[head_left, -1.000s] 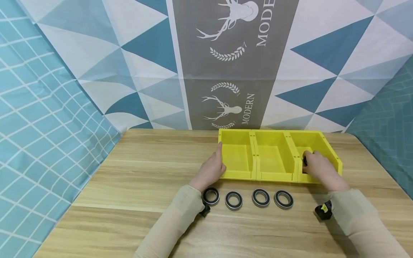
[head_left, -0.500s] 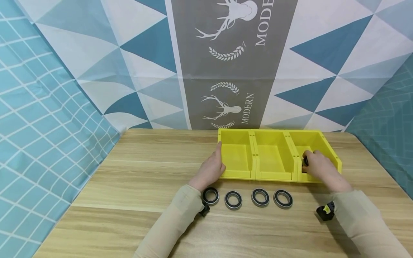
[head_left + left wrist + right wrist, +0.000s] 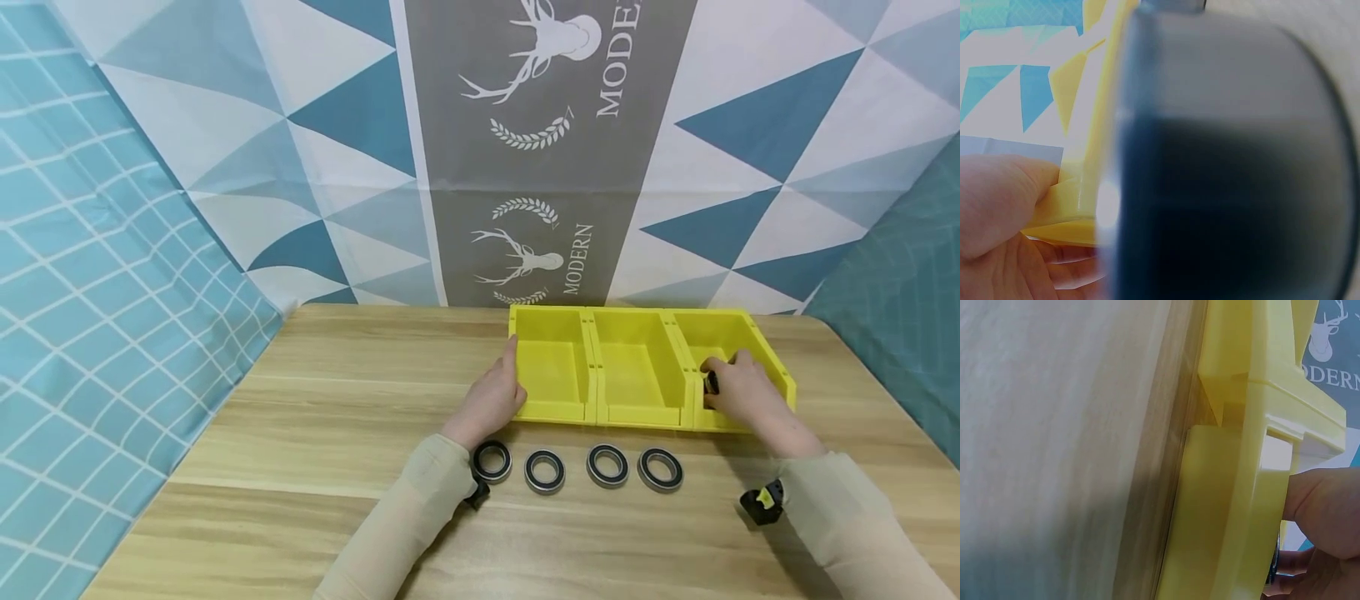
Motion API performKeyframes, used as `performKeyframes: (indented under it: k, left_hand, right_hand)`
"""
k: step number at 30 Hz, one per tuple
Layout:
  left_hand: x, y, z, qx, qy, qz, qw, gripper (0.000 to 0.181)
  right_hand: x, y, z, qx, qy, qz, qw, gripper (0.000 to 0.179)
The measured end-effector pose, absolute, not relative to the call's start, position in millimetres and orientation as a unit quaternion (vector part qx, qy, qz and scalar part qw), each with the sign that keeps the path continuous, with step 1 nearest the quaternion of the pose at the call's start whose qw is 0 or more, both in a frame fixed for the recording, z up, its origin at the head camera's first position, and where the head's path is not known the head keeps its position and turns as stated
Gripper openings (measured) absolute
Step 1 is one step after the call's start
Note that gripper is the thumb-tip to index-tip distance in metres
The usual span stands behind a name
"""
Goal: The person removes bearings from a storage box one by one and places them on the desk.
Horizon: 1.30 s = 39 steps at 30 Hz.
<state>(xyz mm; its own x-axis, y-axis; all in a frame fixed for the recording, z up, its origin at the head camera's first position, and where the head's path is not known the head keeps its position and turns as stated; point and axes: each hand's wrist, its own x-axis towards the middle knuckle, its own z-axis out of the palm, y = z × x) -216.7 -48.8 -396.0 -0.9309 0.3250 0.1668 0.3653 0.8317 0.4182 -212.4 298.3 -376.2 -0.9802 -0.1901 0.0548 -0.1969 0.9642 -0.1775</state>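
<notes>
Three joined yellow bins point(image 3: 596, 412) stand on the wooden table. My left hand point(image 3: 491, 398) grips the left bin's outer side; the left wrist view shows the thumb point(image 3: 1038, 178) on the yellow wall and fingers beneath. Inside the right-hand bin, my right hand point(image 3: 742, 390) holds a dark ring-shaped bearing point(image 3: 711, 383) at its fingertips, mostly covered by the hand. In the right wrist view the bin's front wall point(image 3: 1260, 506) hides most of the bearing, and only its dark edge point(image 3: 1274, 559) shows beside the fingers.
Several black-and-silver bearings lie in a row before the bins, from the leftmost bearing point(image 3: 492, 462) by my left wrist to the rightmost bearing point(image 3: 661, 470). Something dark, rounded and blurred point(image 3: 1235, 187) fills much of the left wrist view. A patterned cloth point(image 3: 360, 167) hangs behind the table.
The bearing in my right fingers has turned slightly inside the right-hand bin. My left hand keeps its place on the left bin, and the head view has shifted a little.
</notes>
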Motion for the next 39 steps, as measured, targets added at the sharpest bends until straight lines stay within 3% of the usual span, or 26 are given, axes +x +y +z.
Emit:
performKeyframes:
  k: [39]
  left_hand:
    - [-216.1,-48.8,-397.2,-0.177,-0.958,-0.222,0.046,0.076]
  right_hand:
    - [-191.1,297.8,-368.9,0.095,-0.986,0.127,0.049,0.035]
